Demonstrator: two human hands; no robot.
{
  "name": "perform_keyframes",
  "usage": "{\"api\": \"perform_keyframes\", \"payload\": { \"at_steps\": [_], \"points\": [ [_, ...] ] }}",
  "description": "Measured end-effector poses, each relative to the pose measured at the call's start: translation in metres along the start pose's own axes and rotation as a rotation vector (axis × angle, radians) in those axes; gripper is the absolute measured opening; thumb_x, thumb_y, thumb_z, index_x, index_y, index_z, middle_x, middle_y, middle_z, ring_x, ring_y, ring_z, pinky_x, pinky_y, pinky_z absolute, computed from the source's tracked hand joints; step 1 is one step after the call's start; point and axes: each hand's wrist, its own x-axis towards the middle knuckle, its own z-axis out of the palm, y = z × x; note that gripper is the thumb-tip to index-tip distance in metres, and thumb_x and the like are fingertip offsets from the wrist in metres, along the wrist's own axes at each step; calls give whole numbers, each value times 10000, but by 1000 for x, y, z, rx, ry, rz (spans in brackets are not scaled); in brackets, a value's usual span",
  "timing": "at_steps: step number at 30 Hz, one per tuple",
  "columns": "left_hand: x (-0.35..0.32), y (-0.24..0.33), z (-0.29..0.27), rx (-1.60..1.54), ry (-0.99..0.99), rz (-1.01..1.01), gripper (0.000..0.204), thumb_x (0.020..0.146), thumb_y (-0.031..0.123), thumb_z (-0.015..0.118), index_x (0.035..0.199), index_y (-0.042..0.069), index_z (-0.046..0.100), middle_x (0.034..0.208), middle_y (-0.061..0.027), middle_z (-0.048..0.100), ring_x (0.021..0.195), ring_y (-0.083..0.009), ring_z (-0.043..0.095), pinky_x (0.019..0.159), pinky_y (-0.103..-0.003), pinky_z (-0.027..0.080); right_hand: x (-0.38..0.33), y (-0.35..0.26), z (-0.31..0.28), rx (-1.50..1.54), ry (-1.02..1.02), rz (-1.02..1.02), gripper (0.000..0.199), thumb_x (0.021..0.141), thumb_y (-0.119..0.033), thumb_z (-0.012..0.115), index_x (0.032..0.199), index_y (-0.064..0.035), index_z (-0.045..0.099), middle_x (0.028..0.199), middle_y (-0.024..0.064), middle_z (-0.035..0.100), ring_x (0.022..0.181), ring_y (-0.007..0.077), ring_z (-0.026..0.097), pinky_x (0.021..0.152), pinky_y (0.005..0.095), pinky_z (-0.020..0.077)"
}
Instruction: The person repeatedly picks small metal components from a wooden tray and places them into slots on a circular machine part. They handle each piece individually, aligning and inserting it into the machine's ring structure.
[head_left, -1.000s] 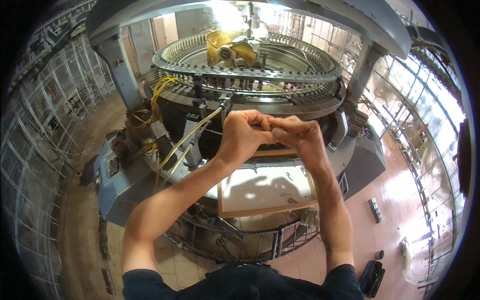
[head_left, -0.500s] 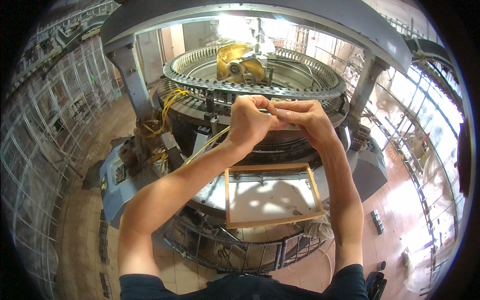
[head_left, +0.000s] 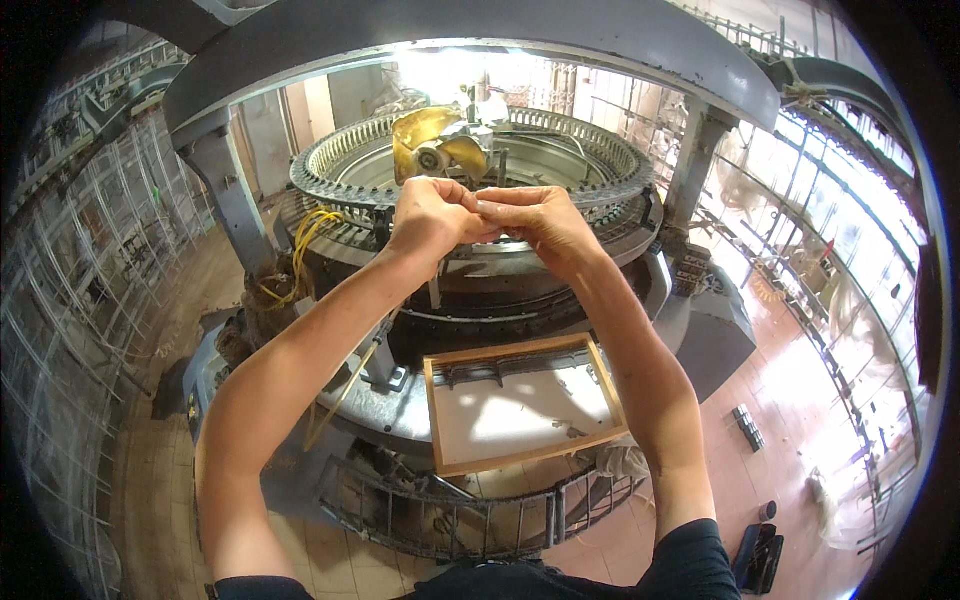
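Note:
My left hand (head_left: pixel 432 218) and my right hand (head_left: pixel 540 222) meet in front of the ring of a large circular knitting machine (head_left: pixel 335 190). Both are closed, thumbs and fingertips pinched together and touching. Whatever lies between the fingertips is too small or too covered to make out. Behind my left hand stands a brass-coloured fan (head_left: pixel 412 145) with broad blades. Below the hands, a shallow wooden-framed tray (head_left: pixel 530 458) with a white bottom rests on the machine's front, holding a row of dark thin parts and a few small loose bits.
Yellow tubes (head_left: pixel 308 240) bunch by the left post (head_left: pixel 235 205). A pale yellow rod or tube (head_left: pixel 342 395) slants below my left forearm. A curved dark rail (head_left: pixel 500 515) runs low in front. Wire racks flank both sides; a dark case (head_left: pixel 757 560) lies at the lower right.
The view has shifted, so the machine and hands appear farther left. My hands remain pinched together. The pale yellow rod or tube now shows lower, away from my left wrist.

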Motion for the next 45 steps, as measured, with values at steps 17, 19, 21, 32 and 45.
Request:
{"api": "perform_keyframes", "payload": {
  "at_steps": [17, 19, 21, 32, 45],
  "points": [
    [8, 13, -38, 1273, -207, 1101, 397, 800, -5, 795, 1187, 27, 713, 1256, -140, 718, 1156, -323, 704, 980, -414, 598, 12, 54, -13, -498, 210, 33, 241, 842, -104, 835, 1062, -5, 829, 896, 64, 800, 788, 92, 672, 743, 282, 548],
    [19, 10, -41, 1349, -278, 1069, 570, 767, 28, 840, 1305, 67, 660, 1434, -135, 628, 1365, -329, 580, 1138, -422, 510, 18, 57, -13, -545, 261, 104, 234, 824, -76, 818, 1049, -12, 834, 907, 73, 808, 796, 87, 678, 768, 283, 550],
    [31, 5, -42, 1385, -270, 1148, 651, 753, 37, 848, 1361, 89, 621, 1481, -130, 588, 1410, -326, 534, 1192, -432, 456, 21, 60, -9, -593, 285, 63, 220, 852, -84, 817, 1059, -12, 830, 913, 59, 804, 797, 87, 663, 763, 280, 539],
    [64, -15, -31, 1450, -414, 1220, 925, 686, -5, 830, 1524, 212, 503, 1560, -105, 517, 1486, -312, 449, 1307, -512, 285, 34, 60, -8, -703, 208, 179, 260, 816, -220, 884, 1025, -71, 838, 1016, 71, 806, 900, 164, 709, 839, 336, 556],
    [74, -12, -13, 1670, -626, 1093, 1194, 667, 151, 869, 1657, 392, 245, 1667, -54, 382, 1565, -307, 319, 1322, -607, 172, 36, 60, -9, -546, 176, 85, 519, 763, -55, 895, 1251, -32, 721, 1202, 112, 747, 1109, 211, 689, 980, 380, 548]
  ]
}}
